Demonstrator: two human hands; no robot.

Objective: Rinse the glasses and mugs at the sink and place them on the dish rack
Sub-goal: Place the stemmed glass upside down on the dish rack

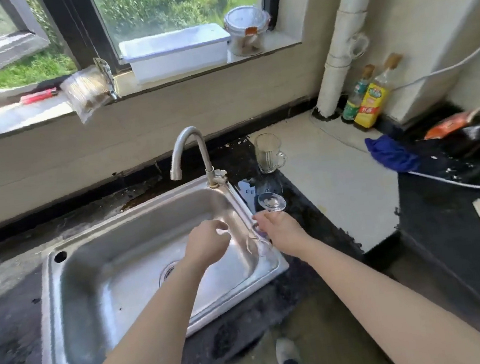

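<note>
Small clear glass [272, 202], centre-right: light, slick, breakable, best gripped round its wall; right hand [281, 229] grip unclear, left hand [208, 240] loosely curled, empty.

Nothing here can be properly read. At the back right corner of the counter [333, 188], the oil bottle [370, 105] wears a yellow label with a green patch of pale characters and some red characters lower down, all too blurred to make out. The smaller bottle [353, 101] just beside it carries a green label, equally unreadable.
</note>
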